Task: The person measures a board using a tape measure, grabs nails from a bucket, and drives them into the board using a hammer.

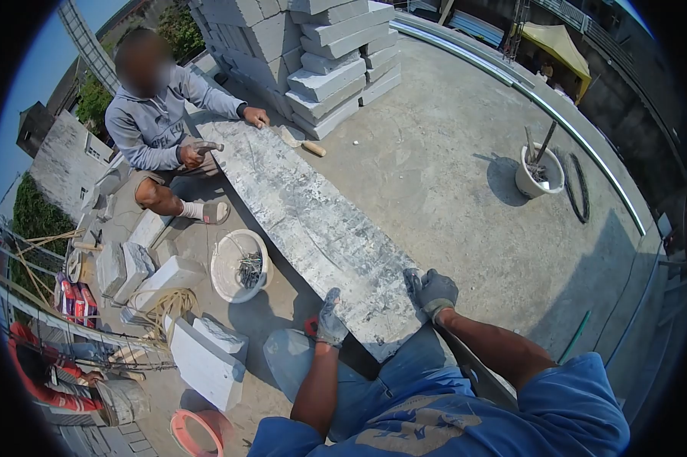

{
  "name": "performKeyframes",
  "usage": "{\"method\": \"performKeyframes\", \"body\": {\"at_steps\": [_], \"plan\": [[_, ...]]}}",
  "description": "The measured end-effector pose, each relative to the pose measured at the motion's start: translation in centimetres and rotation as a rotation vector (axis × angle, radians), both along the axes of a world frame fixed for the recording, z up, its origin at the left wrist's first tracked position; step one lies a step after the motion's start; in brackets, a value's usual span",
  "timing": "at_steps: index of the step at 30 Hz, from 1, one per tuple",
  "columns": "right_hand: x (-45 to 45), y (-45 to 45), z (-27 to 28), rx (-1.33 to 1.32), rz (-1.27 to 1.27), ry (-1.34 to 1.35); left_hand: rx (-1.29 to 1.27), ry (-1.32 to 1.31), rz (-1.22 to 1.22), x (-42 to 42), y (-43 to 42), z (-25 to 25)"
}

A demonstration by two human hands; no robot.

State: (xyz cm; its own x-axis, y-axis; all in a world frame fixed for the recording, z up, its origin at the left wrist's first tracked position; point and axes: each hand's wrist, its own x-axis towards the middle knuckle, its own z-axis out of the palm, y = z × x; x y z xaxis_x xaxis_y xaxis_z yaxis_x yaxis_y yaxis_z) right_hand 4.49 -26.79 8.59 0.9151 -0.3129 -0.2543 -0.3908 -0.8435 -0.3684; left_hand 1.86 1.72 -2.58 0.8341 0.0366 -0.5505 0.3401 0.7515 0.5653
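A long grey board, splotched with dried cement, slants from my lap toward a co-worker at its far end. My left hand, in a dirty grey glove, grips the board's left edge near its close end. Just left of that hand shows a small red thing, partly hidden; I cannot tell whether I hold it. On the board's right edge, my gloved right hand is closed with the thumb on top. The co-worker's left hand rests by the far end, while their right holds a hammer.
A white bucket of nails stands left of the board. Pale blocks lie nearby, with an orange bucket below. Stacked blocks rise behind a trowel. Another bucket is at right; a person in red works lower left.
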Motion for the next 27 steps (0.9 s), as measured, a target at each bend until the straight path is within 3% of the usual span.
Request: {"method": "performKeyframes", "body": {"at_steps": [9, 11, 14, 18, 24, 27], "plan": [[0.1, 0.0, -0.3, -0.011, -0.009, -0.04, -0.218, -0.111, 0.06, -0.5, -0.2, -0.2], [0.0, 0.2, -0.4, -0.033, -0.023, -0.056, -0.102, -0.05, 0.069, 0.0, -1.7, 5.2], [0.0, 0.0, -1.0, -0.043, -0.003, -0.062, 0.082, -0.012, 0.066, -0.2, -1.7, 4.6], [0.2, 0.3, -0.4, -0.05, -0.014, -0.027, -0.072, -0.109, 0.082, -0.3, -0.7, -0.1], [0.2, 0.2, -0.4, -0.047, 0.005, -0.019, -0.086, -0.108, 0.09, -0.1, -0.9, -0.2], [0.2, 0.0, -1.0, -0.062, 0.017, -0.024, 0.044, -0.089, 0.071, 0.0, -0.7, 0.1]]}}
